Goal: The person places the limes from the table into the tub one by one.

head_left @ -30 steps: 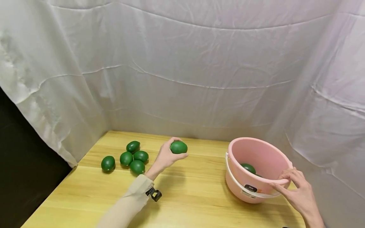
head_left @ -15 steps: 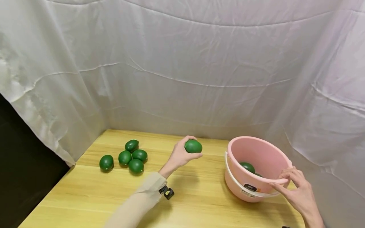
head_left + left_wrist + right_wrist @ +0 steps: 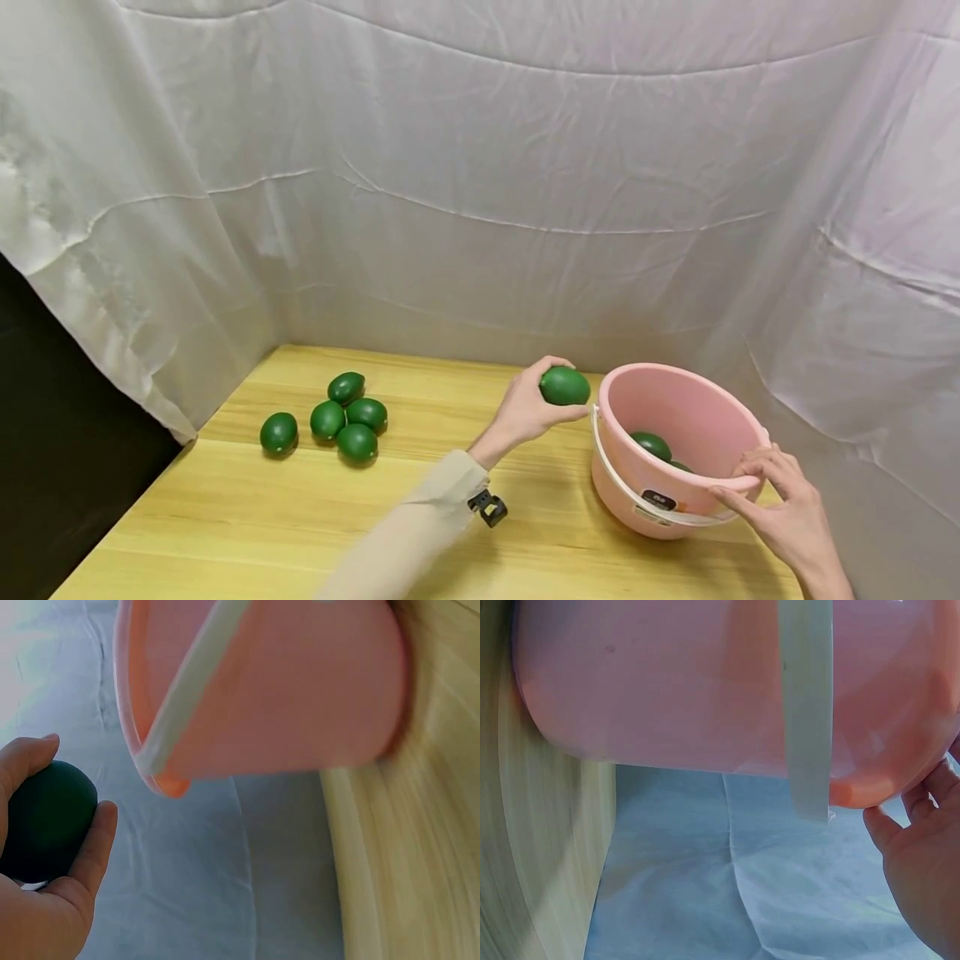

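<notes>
My left hand [image 3: 528, 407] grips a green, oval lime [image 3: 565, 386] between thumb and fingers, in the air just left of the pink bucket's rim. In the left wrist view the same lime [image 3: 49, 823] sits in the hand, apart from the bucket [image 3: 300, 697]. The bucket [image 3: 637, 492] leans towards me on the table, with a white handle [image 3: 611, 471] hanging down its front. Inside it lie limes [image 3: 651, 446], partly hidden by the near wall. My right hand [image 3: 791, 508] pinches the bucket's right rim, thumb outside and fingers over the edge; the right wrist view shows the thumb at the rim [image 3: 862, 793].
Several more limes [image 3: 357, 443] lie clustered at the left of the wooden table [image 3: 247, 533], one lime [image 3: 279, 433] a little apart from them. White cloth [image 3: 465, 275] hangs behind the table and at both sides. A black area [image 3: 67, 467] borders the left.
My left hand has carried the lime rightward, from mid-table to right beside the bucket's rim. The right hand keeps its hold and the bucket stays in place.
</notes>
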`<action>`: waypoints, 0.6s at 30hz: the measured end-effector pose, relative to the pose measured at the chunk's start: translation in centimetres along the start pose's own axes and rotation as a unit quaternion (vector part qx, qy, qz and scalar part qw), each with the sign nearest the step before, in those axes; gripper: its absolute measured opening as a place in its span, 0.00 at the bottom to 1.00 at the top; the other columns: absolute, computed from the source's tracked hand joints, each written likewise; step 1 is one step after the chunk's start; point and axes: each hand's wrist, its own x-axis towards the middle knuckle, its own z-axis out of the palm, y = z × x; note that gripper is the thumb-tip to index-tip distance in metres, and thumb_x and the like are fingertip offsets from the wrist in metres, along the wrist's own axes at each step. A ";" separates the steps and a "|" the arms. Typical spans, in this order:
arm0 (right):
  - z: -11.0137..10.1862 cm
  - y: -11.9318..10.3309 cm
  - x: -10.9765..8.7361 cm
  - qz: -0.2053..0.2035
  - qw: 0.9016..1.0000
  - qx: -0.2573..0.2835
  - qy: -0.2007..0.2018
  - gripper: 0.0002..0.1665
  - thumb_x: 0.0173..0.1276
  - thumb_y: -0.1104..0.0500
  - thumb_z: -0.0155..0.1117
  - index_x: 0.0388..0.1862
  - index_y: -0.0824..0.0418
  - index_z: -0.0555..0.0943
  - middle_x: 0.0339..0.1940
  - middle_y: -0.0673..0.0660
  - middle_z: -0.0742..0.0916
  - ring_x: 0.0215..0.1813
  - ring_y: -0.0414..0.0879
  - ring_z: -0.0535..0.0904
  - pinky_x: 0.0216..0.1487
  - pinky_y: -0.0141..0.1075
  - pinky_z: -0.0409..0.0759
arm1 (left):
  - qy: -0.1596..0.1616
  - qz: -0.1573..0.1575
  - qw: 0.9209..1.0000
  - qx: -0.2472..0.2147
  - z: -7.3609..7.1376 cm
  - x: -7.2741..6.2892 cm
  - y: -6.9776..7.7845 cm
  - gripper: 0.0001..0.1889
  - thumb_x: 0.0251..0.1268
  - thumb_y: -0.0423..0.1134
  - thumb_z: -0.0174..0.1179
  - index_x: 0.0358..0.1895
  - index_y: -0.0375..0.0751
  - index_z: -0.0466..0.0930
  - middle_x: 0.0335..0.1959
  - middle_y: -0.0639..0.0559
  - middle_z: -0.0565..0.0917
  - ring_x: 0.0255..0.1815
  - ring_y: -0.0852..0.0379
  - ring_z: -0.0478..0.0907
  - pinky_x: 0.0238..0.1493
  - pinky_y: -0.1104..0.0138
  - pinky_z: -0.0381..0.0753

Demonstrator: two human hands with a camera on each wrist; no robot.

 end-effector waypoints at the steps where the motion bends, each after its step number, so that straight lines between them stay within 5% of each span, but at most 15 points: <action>1: 0.0 0.0 0.0 0.000 1.000 0.001 0.001 0.27 0.30 0.78 0.80 0.25 0.57 0.78 0.37 0.46 0.80 0.53 0.29 0.69 0.73 0.21 0.52 | 0.000 0.004 1.000 -0.002 0.4 0.2 0.3 0.27 0.44 0.46 0.79 0.51 0.60 0.78 0.42 0.55 0.84 0.36 0.62 0.79 0.35 0.69 0.81; 7: 0.0 0.0 -0.1 0.007 1.000 -0.001 0.001 0.27 0.30 0.77 0.81 0.25 0.56 0.78 0.37 0.46 0.80 0.53 0.29 0.69 0.72 0.20 0.53 | -0.013 0.015 1.000 -0.006 2.9 0.6 1.8 0.31 0.44 0.47 0.79 0.54 0.55 0.76 0.41 0.56 0.83 0.37 0.64 0.78 0.35 0.70 0.80; 11: -0.1 -0.1 -0.2 0.017 1.000 -0.003 -0.002 0.26 0.32 0.76 0.81 0.25 0.56 0.78 0.38 0.45 0.80 0.53 0.29 0.69 0.71 0.18 0.53 | -0.031 0.048 0.998 0.035 4.6 0.8 2.0 0.31 0.45 0.47 0.79 0.54 0.55 0.75 0.42 0.56 0.83 0.37 0.67 0.77 0.36 0.75 0.78; 18: -0.1 -0.4 -0.1 0.025 1.000 -0.009 -0.014 0.25 0.35 0.74 0.82 0.25 0.54 0.78 0.39 0.43 0.80 0.53 0.28 0.68 0.70 0.18 0.53 | -0.067 0.155 0.972 0.164 6.5 1.0 1.9 0.32 0.49 0.51 0.76 0.57 0.50 0.71 0.53 0.55 0.78 0.43 0.68 0.75 0.42 0.82 0.70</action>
